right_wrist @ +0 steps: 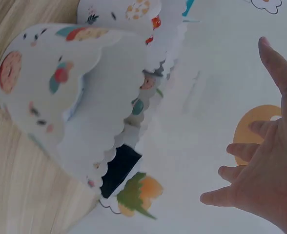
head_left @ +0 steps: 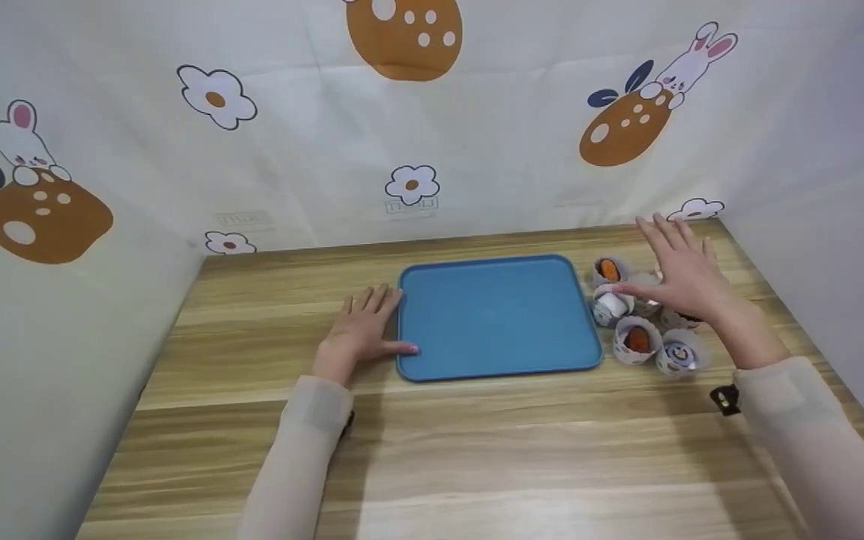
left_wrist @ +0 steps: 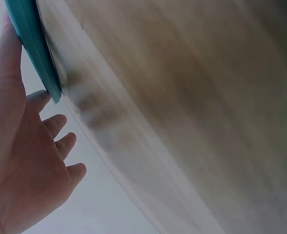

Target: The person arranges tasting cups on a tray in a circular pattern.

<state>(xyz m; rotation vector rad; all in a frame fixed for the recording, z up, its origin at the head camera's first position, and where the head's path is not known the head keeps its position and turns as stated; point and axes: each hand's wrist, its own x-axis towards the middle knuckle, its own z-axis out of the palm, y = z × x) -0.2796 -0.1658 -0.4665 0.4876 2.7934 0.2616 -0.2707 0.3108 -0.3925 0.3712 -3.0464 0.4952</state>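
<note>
A blue rectangular tray (head_left: 499, 319) lies flat on the table. My left hand (head_left: 361, 330) is at its left edge, the thumb reaching over the rim and the other fingers spread along the side. In the left wrist view the fingertips are right at the tray's rim (left_wrist: 33, 48). My right hand (head_left: 683, 274), fingers spread and holding nothing, hovers over a cluster of several scalloped paper cups (head_left: 636, 341) right of the tray. Orange, red-brown and white small items sit inside some cups. The right wrist view shows a printed cup (right_wrist: 41, 73) close up, and a black piece (right_wrist: 119, 170) at another.
The wooden table (head_left: 477, 457) meets a pale printed cloth (head_left: 312, 150) with rabbits and flowers at the back. Cloth walls also rise at the left and right, the right one close beside the cups.
</note>
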